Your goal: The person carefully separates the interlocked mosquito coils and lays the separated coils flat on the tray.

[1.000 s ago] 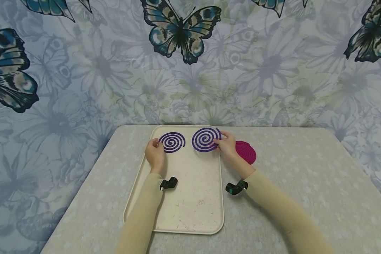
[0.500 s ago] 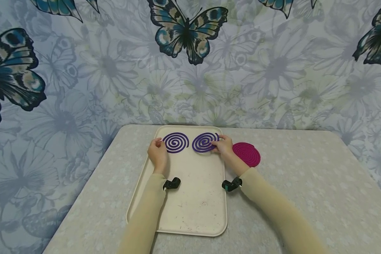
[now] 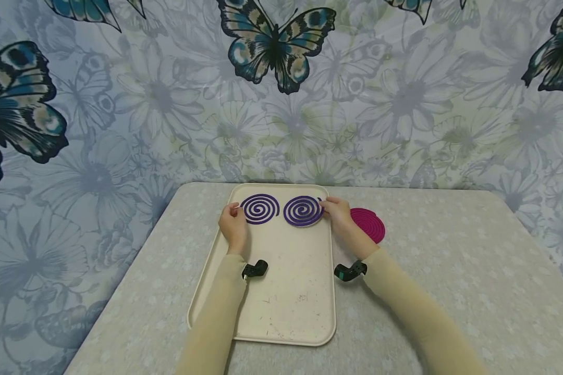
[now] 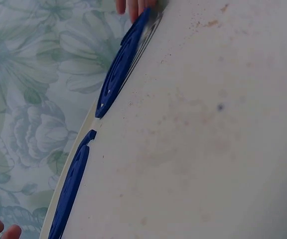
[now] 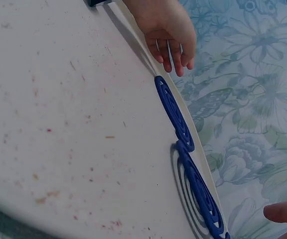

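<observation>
Two purple mosquito coils lie side by side at the far end of a cream tray (image 3: 286, 276). The left coil (image 3: 258, 210) rests flat, and my left hand (image 3: 234, 228) is beside its outer edge with fingers hanging loose in the right wrist view. My right hand (image 3: 339, 213) is at the outer edge of the right coil (image 3: 303, 210). In the right wrist view the right thumb (image 5: 283, 211) stands straight and apart from that coil, whose shadow shows on the tray under it. Fingers (image 4: 132, 7) of the right hand overlap the coil's far end in the left wrist view.
A magenta mosquito coil (image 3: 369, 226), tightly wound, lies on the patterned table (image 3: 427, 250) to the right of the tray, partly behind the right forearm. Small crumbs dot the tray's near part. A wall with butterfly print (image 3: 274, 47) rises behind the table.
The right coil came down from a raised position over the tray. My right fingers drew back right, off its face to its edge. The left hand stays beside the left coil.
</observation>
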Action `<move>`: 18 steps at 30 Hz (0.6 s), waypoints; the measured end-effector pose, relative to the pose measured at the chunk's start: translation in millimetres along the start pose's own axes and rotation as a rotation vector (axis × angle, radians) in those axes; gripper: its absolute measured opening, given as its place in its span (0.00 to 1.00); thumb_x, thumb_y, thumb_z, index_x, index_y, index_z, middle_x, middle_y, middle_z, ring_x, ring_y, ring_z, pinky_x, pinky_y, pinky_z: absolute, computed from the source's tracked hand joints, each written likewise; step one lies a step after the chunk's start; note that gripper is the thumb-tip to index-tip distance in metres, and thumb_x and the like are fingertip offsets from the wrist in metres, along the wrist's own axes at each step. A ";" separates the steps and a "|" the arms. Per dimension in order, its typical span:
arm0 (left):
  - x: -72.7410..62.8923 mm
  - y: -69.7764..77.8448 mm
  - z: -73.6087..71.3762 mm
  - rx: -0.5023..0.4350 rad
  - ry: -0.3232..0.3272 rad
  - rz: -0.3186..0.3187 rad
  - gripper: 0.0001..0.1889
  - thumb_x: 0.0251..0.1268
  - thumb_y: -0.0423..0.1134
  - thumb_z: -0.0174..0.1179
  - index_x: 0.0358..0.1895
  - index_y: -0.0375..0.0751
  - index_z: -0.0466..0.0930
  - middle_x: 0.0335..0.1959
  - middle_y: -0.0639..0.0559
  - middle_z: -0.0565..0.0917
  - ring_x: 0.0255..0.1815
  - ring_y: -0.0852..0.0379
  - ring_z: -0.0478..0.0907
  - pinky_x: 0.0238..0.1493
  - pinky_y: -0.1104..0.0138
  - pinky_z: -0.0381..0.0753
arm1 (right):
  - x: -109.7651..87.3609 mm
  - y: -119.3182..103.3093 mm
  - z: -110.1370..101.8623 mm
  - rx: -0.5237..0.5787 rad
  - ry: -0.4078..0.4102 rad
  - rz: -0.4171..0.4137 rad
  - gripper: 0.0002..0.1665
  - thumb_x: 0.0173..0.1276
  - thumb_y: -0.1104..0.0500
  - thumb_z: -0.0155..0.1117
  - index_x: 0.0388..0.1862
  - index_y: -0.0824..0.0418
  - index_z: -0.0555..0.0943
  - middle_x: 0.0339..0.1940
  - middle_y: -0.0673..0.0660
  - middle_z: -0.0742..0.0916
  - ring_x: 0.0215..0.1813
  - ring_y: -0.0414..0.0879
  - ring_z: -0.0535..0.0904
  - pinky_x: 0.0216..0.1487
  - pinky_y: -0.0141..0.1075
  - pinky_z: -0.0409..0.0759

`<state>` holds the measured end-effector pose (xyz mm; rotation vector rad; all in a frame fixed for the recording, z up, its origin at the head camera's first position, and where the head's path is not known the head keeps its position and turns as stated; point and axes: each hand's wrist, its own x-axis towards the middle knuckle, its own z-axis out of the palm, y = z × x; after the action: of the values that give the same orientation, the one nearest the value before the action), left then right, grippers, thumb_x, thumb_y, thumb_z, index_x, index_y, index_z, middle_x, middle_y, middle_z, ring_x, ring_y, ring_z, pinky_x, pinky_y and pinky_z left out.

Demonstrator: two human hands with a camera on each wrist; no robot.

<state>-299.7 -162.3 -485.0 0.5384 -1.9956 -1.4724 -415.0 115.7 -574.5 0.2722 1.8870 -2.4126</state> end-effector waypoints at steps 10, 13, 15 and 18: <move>-21.9 17.8 21.1 -0.090 -0.075 -0.054 0.10 0.60 0.28 0.57 0.43 0.29 0.82 0.33 0.41 0.82 0.33 0.60 0.72 0.36 0.75 0.68 | -127.1 -110.4 -5.9 -0.084 -0.007 0.067 0.28 0.70 0.65 0.53 0.68 0.71 0.65 0.52 0.66 0.85 0.36 0.41 0.86 0.50 0.35 0.84; -35.3 28.6 32.4 -0.121 -0.141 -0.069 0.10 0.60 0.28 0.58 0.43 0.27 0.82 0.36 0.39 0.84 0.31 0.67 0.72 0.35 0.79 0.69 | -139.7 -124.1 -24.9 -0.055 -0.025 0.084 0.29 0.71 0.65 0.51 0.70 0.72 0.62 0.42 0.60 0.88 0.33 0.40 0.87 0.47 0.34 0.84; -45.3 35.7 42.6 -0.176 -0.196 -0.086 0.10 0.59 0.26 0.58 0.43 0.25 0.81 0.37 0.36 0.85 0.28 0.68 0.73 0.32 0.81 0.70 | -142.7 -126.9 -37.9 -0.044 -0.011 0.091 0.30 0.71 0.65 0.51 0.71 0.72 0.60 0.35 0.54 0.89 0.32 0.40 0.87 0.46 0.33 0.84; -63.9 48.3 61.0 -0.275 -0.308 -0.123 0.11 0.59 0.24 0.57 0.45 0.22 0.79 0.38 0.31 0.85 0.25 0.67 0.77 0.31 0.78 0.78 | -143.1 -125.4 -56.2 -0.047 0.035 0.082 0.29 0.72 0.65 0.51 0.70 0.71 0.61 0.28 0.47 0.88 0.30 0.38 0.86 0.44 0.30 0.84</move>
<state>-292.1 -63.7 -466.0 0.3368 -1.9637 -1.9687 -289.2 192.8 -442.0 0.3838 1.9054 -2.3226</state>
